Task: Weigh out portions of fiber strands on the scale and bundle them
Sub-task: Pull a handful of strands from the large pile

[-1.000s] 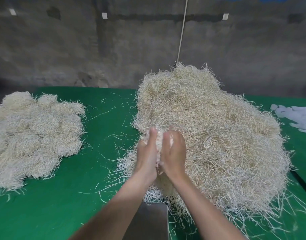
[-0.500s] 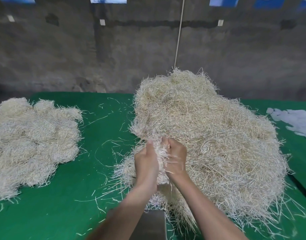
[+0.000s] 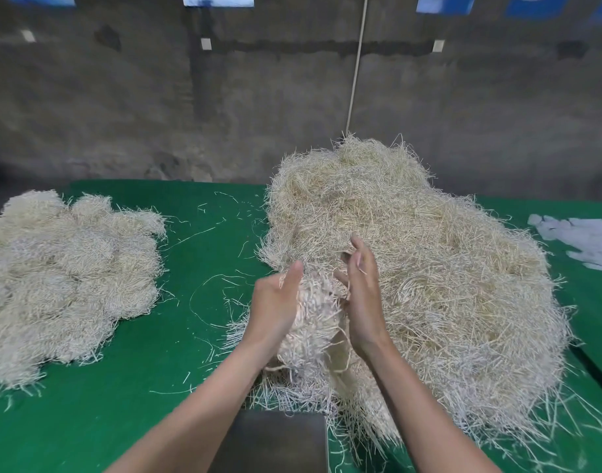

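Grip has loosened: left hand point(image 3: 275, 310) and right hand point(image 3: 364, 302) now press the fiber clump point(image 3: 318, 302) flat-palmed

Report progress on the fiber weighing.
Done: a bundle pile lies at the table's left. In hand: one handful of strands sits between the left hand and right hand, not yet on the scale pan. Left: the big loose heap.
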Motion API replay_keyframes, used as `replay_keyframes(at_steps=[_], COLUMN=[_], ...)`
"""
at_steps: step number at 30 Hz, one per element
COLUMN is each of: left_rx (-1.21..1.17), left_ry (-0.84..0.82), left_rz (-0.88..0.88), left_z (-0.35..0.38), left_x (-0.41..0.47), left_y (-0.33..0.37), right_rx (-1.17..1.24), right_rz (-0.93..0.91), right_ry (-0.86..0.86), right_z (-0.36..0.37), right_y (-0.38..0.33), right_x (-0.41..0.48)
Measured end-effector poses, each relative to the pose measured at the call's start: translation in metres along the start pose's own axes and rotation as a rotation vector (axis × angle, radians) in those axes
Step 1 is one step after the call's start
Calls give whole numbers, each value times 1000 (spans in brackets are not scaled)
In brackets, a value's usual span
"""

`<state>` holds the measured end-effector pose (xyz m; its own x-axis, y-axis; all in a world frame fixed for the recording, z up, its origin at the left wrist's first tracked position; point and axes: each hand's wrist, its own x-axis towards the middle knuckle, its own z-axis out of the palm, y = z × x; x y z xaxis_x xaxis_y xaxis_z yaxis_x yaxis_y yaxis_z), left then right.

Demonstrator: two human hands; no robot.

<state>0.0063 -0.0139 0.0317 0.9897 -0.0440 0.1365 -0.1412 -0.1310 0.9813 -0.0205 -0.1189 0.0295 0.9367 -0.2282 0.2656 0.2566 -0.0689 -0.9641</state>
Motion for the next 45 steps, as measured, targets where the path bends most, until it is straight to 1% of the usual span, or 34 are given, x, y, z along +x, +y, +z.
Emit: replay_keyframes(at_steps=[2, 3, 4, 5, 6, 7, 8, 9, 10, 11, 12, 13, 15, 16, 17, 20, 22, 23, 24, 26, 28, 30, 31, 32, 34, 35, 36, 37, 38, 39, 41, 43, 45], left_rx=[89, 82, 24, -48, -84, -97, -125, -171, -235, -311, -384, -449, -481, -470, -457, -443, -401, -401, -388, -346, -347, -335, -324, -330, -379, -386, -371, -319, -272, -247, -195, -128, 1], left_ry=[-10, 45, 111, 155, 163, 118, 27, -87, -176, -180, -113, -5, 217, 271, 263, 120, 82, 91, 135, 213, 157, 45, 12, 4, 56, 67, 58, 26, 1, -12, -8, -3, -48], left_rz=[85, 126, 137, 118, 83, 35, -42, -174, -320, -424, -468, -481, -505, -507, -495, -448, -385, -350, -337, -370, -446, -495, -491, -466, -398, -404, -436, -482, -522, -525, -428, -301, -148], left_z=[5, 7, 8, 6, 3, 2, 4, 7, 10, 13, 15, 15, 9, 8, 8, 19, 17, 15, 13, 11, 16, 21, 20, 18, 15, 15, 16, 16, 15, 12, 0, -9, -5], left_x=[3, 3, 4, 4, 2, -3, -10, -21, -29, -32, -28, -20, -4, 0, -2, -24, -25, -20, -13, -6, -13, -20, -19, -15, -6, -6, -9, -13, -17, -19, -13, -7, -6], left_y=[3, 6, 9, 11, 9, 4, -2, -5, -5, -4, -3, 1, 9, 10, 10, 5, 3, 4, 4, 2, -3, -8, -10, -10, -11, -14, -15, -17, -17, -18, -17, -17, -18], right_rx=[-38, -117, -187, -217, -207, -140, -66, -25, -40, -108, -226, -335, -480, -489, -470, -324, -200, -219, -280, -389, -403, -280, -233, -247, -421, -481, -495, -454, -409, -381, -280, -103, -10], right_rz=[22, -5, -23, -44, -37, 8, 84, 140, 157, 106, 22, -55, -141, -154, -149, -50, -82, -120, -150, -181, -110, -8, -2, -35, -144, -178, -176, -153, -110, -60, 46, 169, 240], right_ry=[-170, -178, -120, -22, 88, 183, 251, 307, 341, 345, 327, 295, 216, 191, 177, 195, 261, 286, 274, 213, 192, 227, 256, 279, 248, 226, 212, 195, 168, 121, 54, 18, -88], right_z=[12, 19, 24, 25, 23, 18, 12, 9, 7, 10, 16, 24, 40, 42, 40, 16, 14, 22, 33, 39, 24, 12, 13, 20, 35, 36, 33, 25, 15, 5, -14, -24, -24], right_y=[-6, -2, 2, 6, 7, 11, 10, 11, 11, 13, 14, 20, 29, 29, 27, 13, 13, 16, 20, 24, 24, 21, 22, 22, 28, 33, 35, 35, 34, 32, 27, 21, 15], right_x=[-7, -13, -17, -16, -14, -7, 1, 7, 10, 8, 0, -11, -34, -39, -35, -8, -9, -18, -30, -36, -17, -7, -11, -18, -32, -34, -30, -23, -17, -13, -6, 0, 1])
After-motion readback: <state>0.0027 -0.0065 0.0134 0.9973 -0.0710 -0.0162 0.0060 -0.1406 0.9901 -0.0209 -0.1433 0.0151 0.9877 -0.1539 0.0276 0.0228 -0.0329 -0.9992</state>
